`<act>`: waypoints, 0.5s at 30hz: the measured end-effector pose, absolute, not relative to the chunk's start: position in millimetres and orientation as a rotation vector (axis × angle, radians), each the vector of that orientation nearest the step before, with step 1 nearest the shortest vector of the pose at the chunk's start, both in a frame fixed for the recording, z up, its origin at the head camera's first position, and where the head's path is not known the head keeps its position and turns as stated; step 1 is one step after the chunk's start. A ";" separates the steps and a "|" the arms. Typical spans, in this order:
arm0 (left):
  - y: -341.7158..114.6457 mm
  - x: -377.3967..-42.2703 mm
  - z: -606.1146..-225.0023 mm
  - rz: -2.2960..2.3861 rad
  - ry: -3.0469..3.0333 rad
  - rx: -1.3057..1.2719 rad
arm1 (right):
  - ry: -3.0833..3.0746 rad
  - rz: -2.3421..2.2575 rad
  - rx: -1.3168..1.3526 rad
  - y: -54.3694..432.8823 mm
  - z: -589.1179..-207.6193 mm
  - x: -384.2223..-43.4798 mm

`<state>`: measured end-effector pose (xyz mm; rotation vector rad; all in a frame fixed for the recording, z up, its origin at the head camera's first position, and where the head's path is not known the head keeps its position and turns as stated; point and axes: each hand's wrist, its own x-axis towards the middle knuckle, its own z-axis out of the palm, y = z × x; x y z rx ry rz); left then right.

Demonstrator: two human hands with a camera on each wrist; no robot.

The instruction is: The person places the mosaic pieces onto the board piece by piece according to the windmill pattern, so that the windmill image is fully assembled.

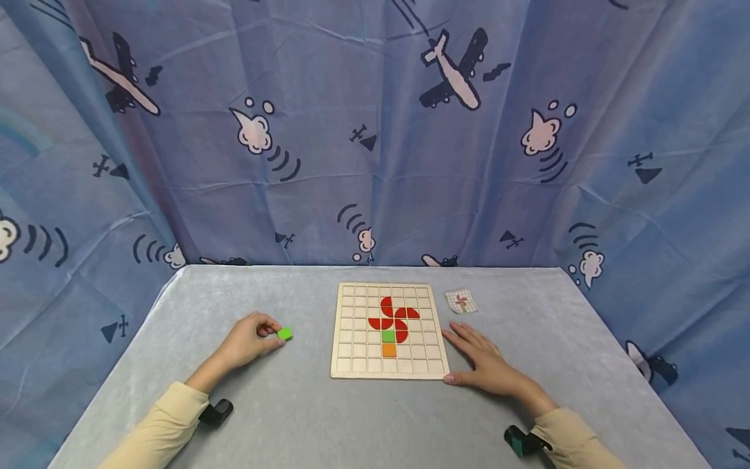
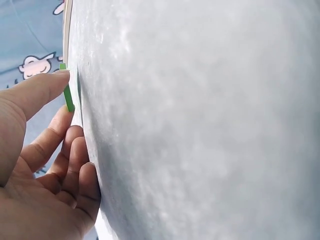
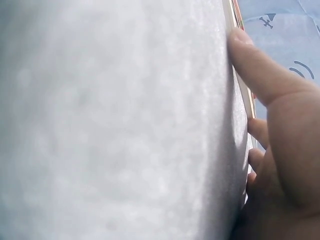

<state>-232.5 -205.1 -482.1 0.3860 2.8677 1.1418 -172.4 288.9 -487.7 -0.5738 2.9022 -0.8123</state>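
Left of the board, my left hand [image 1: 250,340] pinches a small green square tile [image 1: 285,333] between thumb and fingertips, close over the table. In the left wrist view the tile [image 2: 68,95] appears edge-on, thumb on one side and a fingertip on the other. A wooden grid board [image 1: 355,329] lies flat in the middle. On it several red curved pieces [image 1: 401,330] form a pinwheel, with a green square [image 1: 388,336] and an orange square [image 1: 389,350] below. My right hand [image 1: 485,361] rests at the board's right edge, fingers extended, thumb at the near right corner.
A small pattern card [image 1: 461,301] showing a red pinwheel on a grid lies right of the board's far corner. The table [image 1: 281,417] has a pale grey cloth. Behind it hangs a blue curtain [image 1: 328,150] printed with planes.
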 end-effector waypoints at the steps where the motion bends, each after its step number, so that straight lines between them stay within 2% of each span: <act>1: -204.6 -232.3 -482.0 1.141 2.864 0.384 | 2.901 -0.811 -0.573 288.8 -487.7 -172.1; 15: -193.2 -231.3 -478.3 1.210 2.794 0.443 | 2.899 -0.801 -0.568 289.3 -489.3 -173.3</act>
